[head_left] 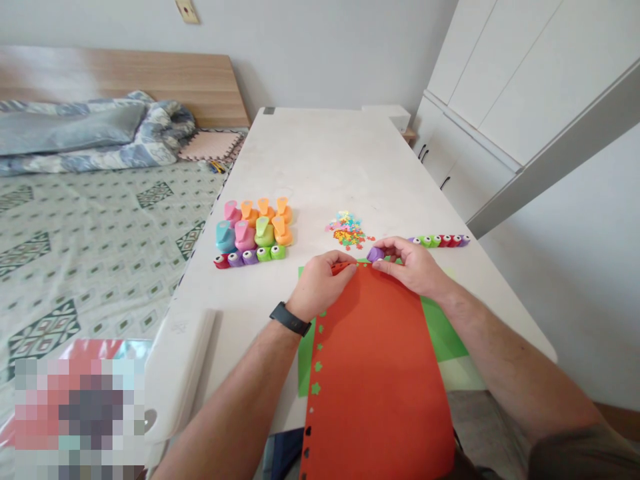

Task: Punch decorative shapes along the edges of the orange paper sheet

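Note:
A red-orange sheet of paper (375, 373) lies in front of me, with small shapes punched along its left and far edges. Pinched at the sheet's far left corner, my left hand (325, 283) holds the paper between thumb and fingers. My right hand (410, 267) grips a small purple craft punch (375, 254) at the far edge of the sheet. Whether the punch is pressed down I cannot tell. Green paper (445, 333) shows beneath the red-orange sheet. Just beyond the hands is a pile of colourful paper cut-outs (347, 230).
Larger craft punches (245, 235) and small ones (250, 257) stand in rows at the left. Another row of small punches (440, 241) is at the right. A long white device (183, 373) lies along the left table edge. A bed (115, 233) is beside the table.

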